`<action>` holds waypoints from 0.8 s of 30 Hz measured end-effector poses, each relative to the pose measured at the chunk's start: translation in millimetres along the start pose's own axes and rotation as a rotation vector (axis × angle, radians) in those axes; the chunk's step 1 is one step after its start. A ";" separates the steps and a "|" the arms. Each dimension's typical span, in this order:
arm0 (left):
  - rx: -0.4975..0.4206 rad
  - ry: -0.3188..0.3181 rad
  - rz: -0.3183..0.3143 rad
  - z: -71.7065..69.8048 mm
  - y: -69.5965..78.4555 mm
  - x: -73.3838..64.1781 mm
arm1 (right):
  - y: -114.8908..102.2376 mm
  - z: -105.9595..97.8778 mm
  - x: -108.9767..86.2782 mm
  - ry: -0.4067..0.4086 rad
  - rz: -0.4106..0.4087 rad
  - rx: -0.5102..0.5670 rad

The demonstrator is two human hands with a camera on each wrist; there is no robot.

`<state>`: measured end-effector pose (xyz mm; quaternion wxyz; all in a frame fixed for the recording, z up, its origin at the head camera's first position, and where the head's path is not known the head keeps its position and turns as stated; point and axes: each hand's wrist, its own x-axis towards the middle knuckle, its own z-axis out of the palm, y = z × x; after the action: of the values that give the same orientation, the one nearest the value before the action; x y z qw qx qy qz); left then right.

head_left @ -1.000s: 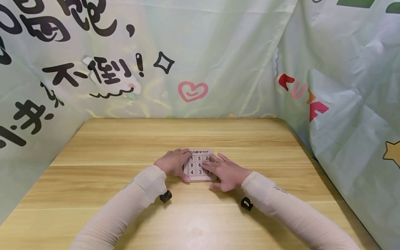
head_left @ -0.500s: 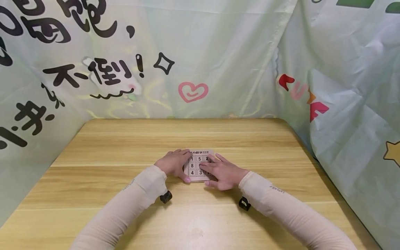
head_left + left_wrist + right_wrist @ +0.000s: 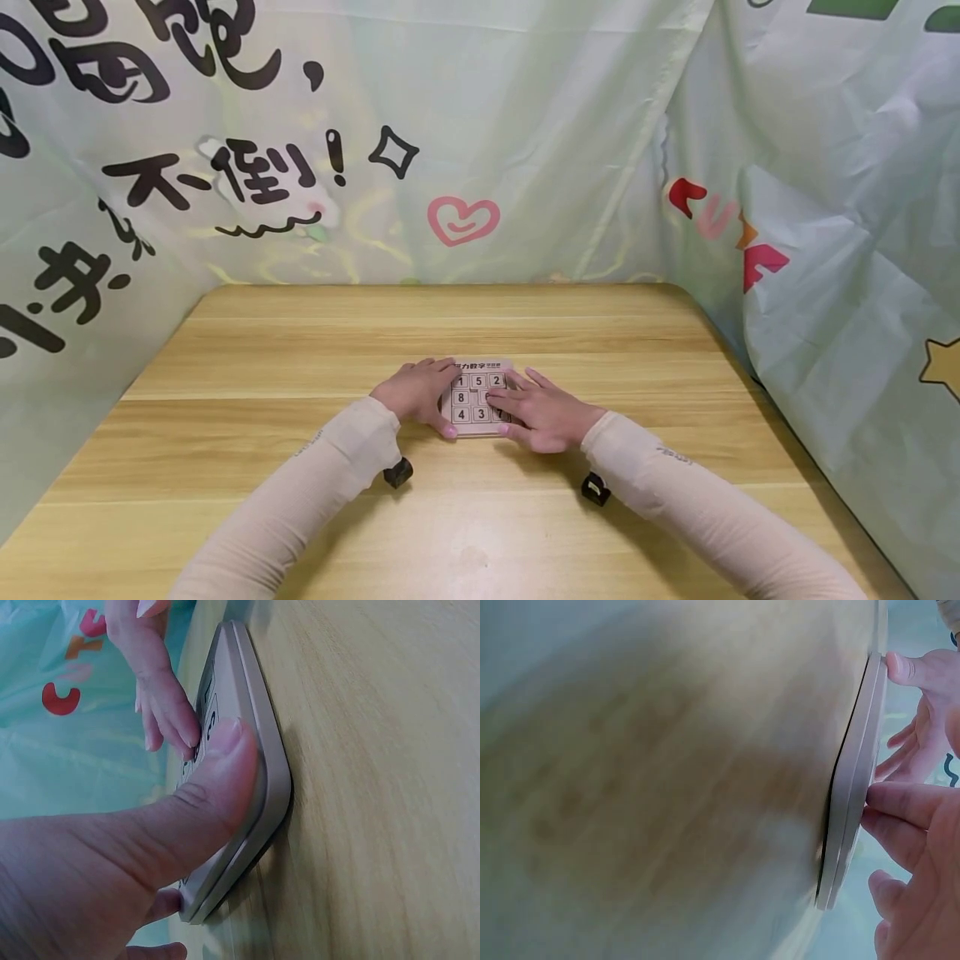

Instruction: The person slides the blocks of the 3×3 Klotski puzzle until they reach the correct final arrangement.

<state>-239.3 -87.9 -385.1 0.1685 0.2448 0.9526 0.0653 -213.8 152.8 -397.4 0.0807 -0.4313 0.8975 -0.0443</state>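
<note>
A flat number sliding puzzle (image 3: 480,431) with square tiles in three rows lies on the wooden table. My left hand (image 3: 415,392) holds its left side, thumb at the near left corner and fingers toward the far edge. In the left wrist view the left thumb (image 3: 199,799) presses on the rim of the thick, pale frame. My right hand (image 3: 553,419) is spread over the right side, fingertips on the 6 tile (image 3: 483,392) in the middle row. A narrow gap shows left of this tile. The right wrist view has two right fingertips (image 3: 881,802) touching the puzzle's top.
The wooden table (image 3: 300,333) extends around the puzzle on all sides. Behind and beside it hangs a pale green printed cloth (image 3: 540,150). Black wrist mounts (image 3: 398,472) hang under both sleeves.
My right hand shifted a little left, then back right. The 6 tile has slid right from the middle of its row. My left hand has stayed in place.
</note>
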 end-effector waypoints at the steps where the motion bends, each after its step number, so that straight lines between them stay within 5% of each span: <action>1: 0.002 -0.002 -0.001 -0.1 -0.1 0.0 | 0.4 -0.3 -0.7 0.001 -0.001 0.000; 24: 0.019 -0.001 -0.006 3.0 -0.9 3.6 | 5.9 -3.8 -11.8 0.008 0.014 0.019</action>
<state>-241.6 -86.8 -389.1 0.1668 0.2436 0.9538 0.0555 -211.7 165.7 -393.3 0.0816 -0.4241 0.9003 -0.0542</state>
